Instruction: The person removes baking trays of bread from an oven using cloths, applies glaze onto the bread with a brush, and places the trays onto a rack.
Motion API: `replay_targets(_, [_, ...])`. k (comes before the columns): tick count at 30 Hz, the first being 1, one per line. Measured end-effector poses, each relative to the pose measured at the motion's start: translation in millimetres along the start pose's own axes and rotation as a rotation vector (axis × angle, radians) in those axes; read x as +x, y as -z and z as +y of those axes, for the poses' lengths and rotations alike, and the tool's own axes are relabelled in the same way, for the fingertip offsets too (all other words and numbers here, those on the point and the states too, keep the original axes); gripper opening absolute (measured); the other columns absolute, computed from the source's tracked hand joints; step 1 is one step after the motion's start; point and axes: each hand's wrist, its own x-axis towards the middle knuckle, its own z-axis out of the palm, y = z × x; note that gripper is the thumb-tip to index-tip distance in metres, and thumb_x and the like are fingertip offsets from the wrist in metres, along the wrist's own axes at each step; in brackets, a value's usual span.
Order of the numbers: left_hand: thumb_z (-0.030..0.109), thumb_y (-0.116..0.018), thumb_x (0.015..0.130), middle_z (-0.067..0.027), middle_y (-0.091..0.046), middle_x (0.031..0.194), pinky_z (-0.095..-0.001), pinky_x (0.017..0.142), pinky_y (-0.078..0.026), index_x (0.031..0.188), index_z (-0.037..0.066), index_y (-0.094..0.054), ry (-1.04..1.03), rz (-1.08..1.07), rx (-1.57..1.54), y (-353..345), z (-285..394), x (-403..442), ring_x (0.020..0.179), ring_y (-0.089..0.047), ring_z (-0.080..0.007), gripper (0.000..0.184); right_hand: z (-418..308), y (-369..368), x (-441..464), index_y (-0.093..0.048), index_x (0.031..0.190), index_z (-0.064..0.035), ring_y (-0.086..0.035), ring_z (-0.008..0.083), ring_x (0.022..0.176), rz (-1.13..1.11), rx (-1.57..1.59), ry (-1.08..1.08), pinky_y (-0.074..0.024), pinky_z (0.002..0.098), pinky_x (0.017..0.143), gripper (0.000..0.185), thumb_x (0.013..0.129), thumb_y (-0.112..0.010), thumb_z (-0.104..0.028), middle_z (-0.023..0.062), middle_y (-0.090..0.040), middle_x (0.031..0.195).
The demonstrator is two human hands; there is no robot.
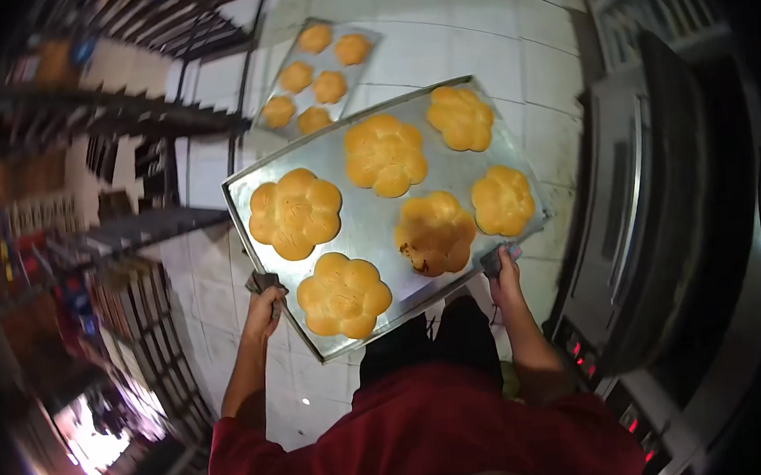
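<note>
A metal tray [367,230] is held out in front of me, tilted in the view with its right side farther up. Several flower-shaped breads [295,214] lie on it, and one bread [435,233] near the middle right has a dark brown patch. My left hand [266,311] is closed on the tray's left edge, with a dark cloth [266,283] between. At the near right edge, my right hand [507,279] grips the tray through another cloth [493,261].
Beyond the held tray, a second tray [350,91] with several breads lies low over the tiled floor [464,32]. Dark racks [129,113] stand on the left. Along the right is an oven [618,197] with red indicator lights.
</note>
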Motion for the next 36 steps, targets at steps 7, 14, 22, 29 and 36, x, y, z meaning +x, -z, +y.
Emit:
replay_targets(7, [-0.004, -0.058, 0.073, -0.0008, -0.053, 0.076, -0.0223, 0.056, -0.045, 0.092, 0.007, -0.051, 0.017, 0.412, -0.499, -3, -202, -14, 0.064, -0.052, -0.0126, 0.024, 49, -66, 167, -0.055, 0.119, -0.0027, -0.057, 0.0148, 0.100, -0.192, -0.399, -0.249, -0.0452, 0.0295, 0.088, 0.040, 0.094, -0.059, -0.034, 0.0067, -0.061, 0.111])
replay_targets(14, [-0.004, -0.056, 0.075, 0.0014, -0.051, 0.074, -0.0176, 0.050, -0.037, 0.082, 0.008, -0.051, 0.036, 0.635, -0.762, 16, -331, 70, 0.059, -0.046, -0.0072, 0.015, 129, 2, 250, -0.057, 0.118, -0.0017, -0.060, 0.0150, 0.095, -0.448, -0.908, -0.153, -0.0469, 0.0314, 0.085, 0.037, 0.096, -0.056, -0.031, 0.0053, -0.063, 0.107])
replay_targets(22, [-0.003, -0.058, 0.075, 0.0050, -0.048, 0.063, -0.0193, 0.038, -0.028, 0.075, 0.012, -0.050, 0.019, 0.622, -0.771, 79, -416, 167, 0.045, -0.037, -0.0044, 0.017, 177, 113, 238, -0.061, 0.112, -0.0008, -0.057, 0.0118, 0.091, -0.337, -1.079, -0.189, -0.0456, 0.0282, 0.083, 0.032, 0.095, -0.058, -0.028, 0.0041, -0.064, 0.101])
replay_targets(29, [-0.001, -0.060, 0.077, 0.0071, -0.046, 0.062, -0.0189, 0.039, -0.030, 0.072, 0.016, -0.048, 0.130, 0.499, -0.869, 94, -463, 219, 0.046, -0.040, -0.0042, 0.022, 225, 126, 214, -0.061, 0.111, -0.0012, -0.057, 0.0109, 0.089, -0.365, -1.071, -0.206, -0.0453, 0.0274, 0.082, 0.031, 0.095, -0.058, -0.028, 0.0029, -0.064, 0.100])
replay_targets(36, [0.003, -0.061, 0.078, 0.0046, -0.048, 0.063, -0.0201, 0.040, -0.033, 0.076, 0.014, -0.049, -0.004, 0.371, -0.896, 28, -472, 302, 0.047, -0.043, -0.0066, 0.017, 265, 97, 169, -0.060, 0.112, -0.0016, -0.056, 0.0107, 0.091, -0.392, -1.133, -0.137, -0.0450, 0.0276, 0.082, 0.033, 0.095, -0.058, -0.029, 0.0031, -0.064, 0.101])
